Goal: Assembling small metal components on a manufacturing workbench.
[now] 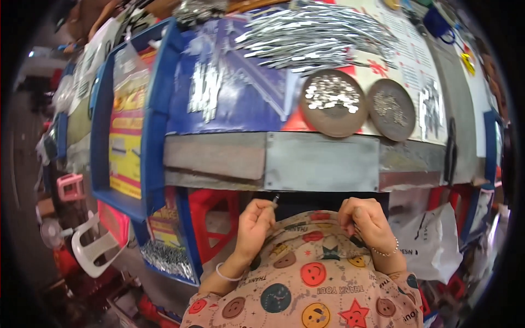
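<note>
My left hand (254, 228) is closed in front of the bench edge. Between its thumb and forefinger a small dark metal piece (276, 199) sticks up, too small to name. My right hand (367, 221) is closed with curled fingers, close to the patterned apron (313, 273); what it holds, if anything, is hidden. Beyond the metal plate (322, 163) on the bench edge stand two round brown dishes. The left dish (334, 127) holds shiny flat metal bits, the right dish (395, 131) tiny metal parts. A big heap of thin metal strips (317, 35) lies behind them.
A blue tray (155, 126) with a yellow printed sheet stands at the left. Below it, a blue bin holds many metal pieces (167, 258). More strips (205, 90) lie on the blue sheet. A red stool (210, 218) and a white bag (435, 246) flank me.
</note>
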A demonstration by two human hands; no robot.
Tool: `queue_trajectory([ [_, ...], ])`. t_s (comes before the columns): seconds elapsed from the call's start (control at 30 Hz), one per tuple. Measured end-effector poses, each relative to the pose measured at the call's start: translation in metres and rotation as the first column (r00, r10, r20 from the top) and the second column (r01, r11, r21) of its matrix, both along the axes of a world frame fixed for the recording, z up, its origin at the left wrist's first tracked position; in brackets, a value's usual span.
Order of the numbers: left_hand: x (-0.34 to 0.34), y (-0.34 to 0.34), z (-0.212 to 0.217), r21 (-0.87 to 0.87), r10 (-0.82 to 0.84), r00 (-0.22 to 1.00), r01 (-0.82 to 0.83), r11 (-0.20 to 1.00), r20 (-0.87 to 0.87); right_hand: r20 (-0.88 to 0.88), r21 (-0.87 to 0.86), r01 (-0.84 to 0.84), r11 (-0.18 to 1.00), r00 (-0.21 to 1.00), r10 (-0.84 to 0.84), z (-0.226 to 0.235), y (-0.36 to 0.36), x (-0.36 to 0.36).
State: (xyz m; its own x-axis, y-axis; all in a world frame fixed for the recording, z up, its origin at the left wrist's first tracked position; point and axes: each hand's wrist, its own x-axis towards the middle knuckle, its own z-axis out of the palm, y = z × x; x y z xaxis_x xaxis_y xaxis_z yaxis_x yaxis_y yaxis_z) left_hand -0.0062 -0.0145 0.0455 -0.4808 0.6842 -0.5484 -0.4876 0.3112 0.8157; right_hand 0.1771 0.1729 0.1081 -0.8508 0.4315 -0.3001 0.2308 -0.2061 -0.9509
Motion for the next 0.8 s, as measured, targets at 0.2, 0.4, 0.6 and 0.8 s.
queue_trajectory([
  [0.2, -0.031, 0.006, -0.043, 0.075, 0.366, 0.926, -0.360, 0.930, -0.093, 0.060, 0.216, -0.286, 0.934, 0.958, 0.279, 0.004, -0.007, -0.028],
  [0.4, -0.037, 0.024, -0.040, 0.086, 0.579, 0.806, -0.572, 0.816, -0.125, 0.084, 0.313, -0.390, 0.866, 0.920, 0.383, 0.002, -0.015, -0.029],
  [0.6, -0.018, -0.010, -0.053, 0.003, 0.326, 0.942, -0.327, 0.945, -0.084, 0.130, 0.366, -0.397, 0.842, 0.917, 0.376, -0.002, -0.006, -0.033],
  [0.8, -0.011, 0.003, -0.041, 0.063, 0.393, 0.917, -0.389, 0.919, -0.074, 0.151, 0.433, -0.402, 0.807, 0.915, 0.375, -0.010, -0.004, -0.030],
])
